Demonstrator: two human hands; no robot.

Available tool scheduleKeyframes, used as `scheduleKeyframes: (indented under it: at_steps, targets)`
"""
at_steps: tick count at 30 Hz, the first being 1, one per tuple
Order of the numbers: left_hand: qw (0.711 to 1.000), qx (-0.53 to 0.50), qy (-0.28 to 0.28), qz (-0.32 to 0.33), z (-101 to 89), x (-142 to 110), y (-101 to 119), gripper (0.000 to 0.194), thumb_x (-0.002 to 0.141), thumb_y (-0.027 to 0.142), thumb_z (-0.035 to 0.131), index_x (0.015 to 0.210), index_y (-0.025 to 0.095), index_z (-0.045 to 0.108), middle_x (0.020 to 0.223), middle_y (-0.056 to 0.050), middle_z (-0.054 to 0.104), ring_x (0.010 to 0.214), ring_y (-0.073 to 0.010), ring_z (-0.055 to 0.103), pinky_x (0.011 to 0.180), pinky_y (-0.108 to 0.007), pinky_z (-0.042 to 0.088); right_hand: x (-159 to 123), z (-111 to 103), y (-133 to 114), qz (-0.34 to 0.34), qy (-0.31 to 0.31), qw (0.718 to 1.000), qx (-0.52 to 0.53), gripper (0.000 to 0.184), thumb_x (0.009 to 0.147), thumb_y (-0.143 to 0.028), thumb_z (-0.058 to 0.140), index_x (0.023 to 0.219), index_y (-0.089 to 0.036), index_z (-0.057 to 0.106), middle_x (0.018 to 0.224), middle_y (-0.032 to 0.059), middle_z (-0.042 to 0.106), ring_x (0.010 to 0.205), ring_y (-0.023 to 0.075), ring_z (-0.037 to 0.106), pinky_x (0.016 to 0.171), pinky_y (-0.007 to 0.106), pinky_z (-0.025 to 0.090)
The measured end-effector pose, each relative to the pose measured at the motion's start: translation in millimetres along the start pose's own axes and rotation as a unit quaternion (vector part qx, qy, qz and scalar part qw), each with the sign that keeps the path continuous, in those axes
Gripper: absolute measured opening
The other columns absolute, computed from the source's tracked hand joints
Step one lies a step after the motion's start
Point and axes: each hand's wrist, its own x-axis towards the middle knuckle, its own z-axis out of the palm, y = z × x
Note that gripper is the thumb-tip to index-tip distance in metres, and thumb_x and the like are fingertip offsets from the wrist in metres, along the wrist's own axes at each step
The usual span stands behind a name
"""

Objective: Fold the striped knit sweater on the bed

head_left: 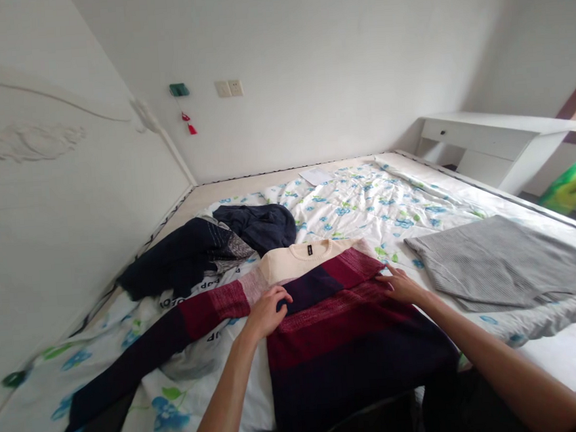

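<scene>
Head view, only feed I have. Striped sweater (360, 342) lies on the bed, front and centre, bottom end dark and hard to read against the shadow at the lower edge. One sleeve (317, 285) folded across the chest, the other sleeve (153, 344) stretched out left. My left hand (268, 311) sits on the folded sleeve's navy end, fingers curled; thumb mostly hidden, can't tell whether it grips. My right hand (402, 284) touches the sweater's right edge, thumb and forefinger stretched forward; can't tell if cloth is pinched. Both forearms run out of frame.

Dark flat object (103, 426) partly under the stretched sleeve, cut off below. Lettered white cloth (211, 282) mostly covered; dark clothes (263, 224) bunched on top, outlines merging. Green-yellow thing (574, 183) cropped at right, unclear.

Edges: headboard (55, 206) bounds the left, wall (332, 75) the far side. Floral sheet (351, 205) stretches beyond the collar, paper (315, 176) near its far edge. A strip of it separates sweater from grey garment (498, 264) on the right.

Containers: white desk (523, 120), drawer (480, 138) shut; dark item (449, 166) in the opening below, can't make out.
</scene>
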Motion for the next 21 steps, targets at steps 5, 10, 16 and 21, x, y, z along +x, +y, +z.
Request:
scheduleKeyframes:
  at_steps: [5, 10, 16, 21]
  targets:
    - [0.987, 0.016, -0.158, -0.008, 24.5, -1.0, -4.3, 0.044, 0.084, 0.019, 0.066, 0.120, 0.029, 0.089, 0.169, -0.007, 0.066, 0.166, -0.0327, 0.051, 0.142, -0.051, 0.030, 22.6, 15.1, -8.7, 0.057, 0.006, 0.998, -0.005, 0.066, 0.101, -0.031, 0.068, 0.165, -0.020, 0.062, 0.181, 0.0206, 0.046, 0.159, 0.0414, 0.051, 0.133, 0.056, 0.037]
    - [0.989, 0.043, -0.133, -0.056, 35.7, -2.6, -16.4, 0.067, 0.091, 0.024, 0.059, 0.157, 0.022, 0.074, 0.183, -0.009, 0.047, 0.172, -0.0344, 0.042, 0.143, -0.052, 0.030, 26.2, 17.3, 10.7, 0.174, 0.021, 0.984, -0.013, 0.062, 0.109, -0.033, 0.053, 0.171, -0.020, 0.052, 0.190, 0.0201, 0.027, 0.158, 0.0490, 0.050, 0.119, 0.061, 0.050]
    - [0.987, 0.048, -0.147, -0.044, 41.7, -2.2, -14.9, 0.063, 0.093, 0.030, 0.061, 0.153, 0.021, 0.076, 0.179, -0.010, 0.052, 0.172, -0.0351, 0.043, 0.143, -0.052, 0.028, 26.9, 16.1, 31.9, 0.147, 0.044, 0.988, 0.020, 0.046, 0.101, -0.033, 0.064, 0.145, -0.021, 0.072, 0.162, 0.0179, 0.064, 0.140, 0.0359, 0.067, 0.120, 0.048, 0.049]
    - [0.987, 0.026, -0.153, -0.039, 36.0, -2.4, -16.6, 0.049, 0.091, 0.028, 0.064, 0.136, 0.024, 0.083, 0.168, -0.011, 0.066, 0.168, -0.0295, 0.050, 0.145, -0.049, 0.025, 31.5, 0.2, 41.4, 0.185, 0.049, 0.973, 0.126, 0.024, 0.099, -0.034, 0.065, 0.090, -0.022, 0.083, 0.097, 0.0093, 0.083, 0.111, 0.0307, 0.078, 0.100, 0.034, 0.055]
